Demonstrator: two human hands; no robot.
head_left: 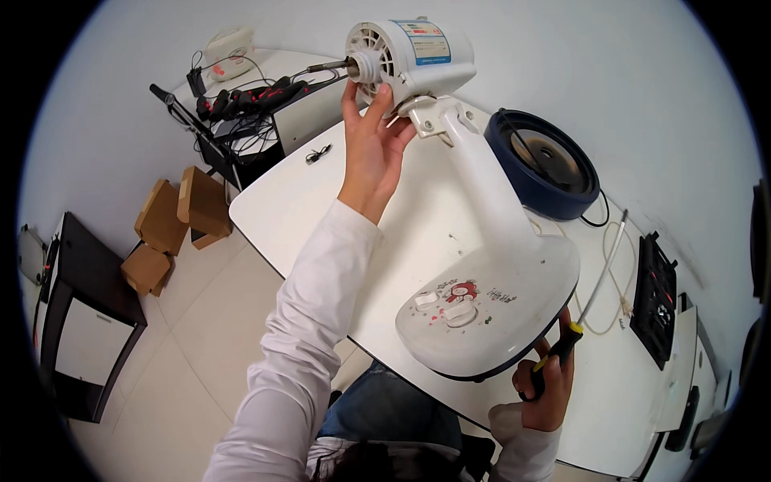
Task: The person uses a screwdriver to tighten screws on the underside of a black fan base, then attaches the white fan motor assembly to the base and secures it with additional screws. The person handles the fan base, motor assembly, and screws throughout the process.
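Observation:
A white electric fan without blades or grille leans over the table. Its motor head (414, 60) is at the top, its neck (480, 173) slopes down to the right, and its base (498, 313) carries knobs and a red cartoon print. My left hand (373, 153) grips the front of the motor head, fingers round its white hub beside the metal shaft. My right hand (550, 394) is closed on a screwdriver (570, 333) with a black and yellow handle, its long shaft pointing up and away. Some right fingers reach under the base's edge and are partly hidden.
On the white table (297, 213) are a round dark blue piece (522, 189) with a brownish disc, a small black cable (318, 154) and a black tool case (654, 301). Cables and black gear (249, 100) fill the back-left table. Cardboard boxes (165, 217) stand on the floor.

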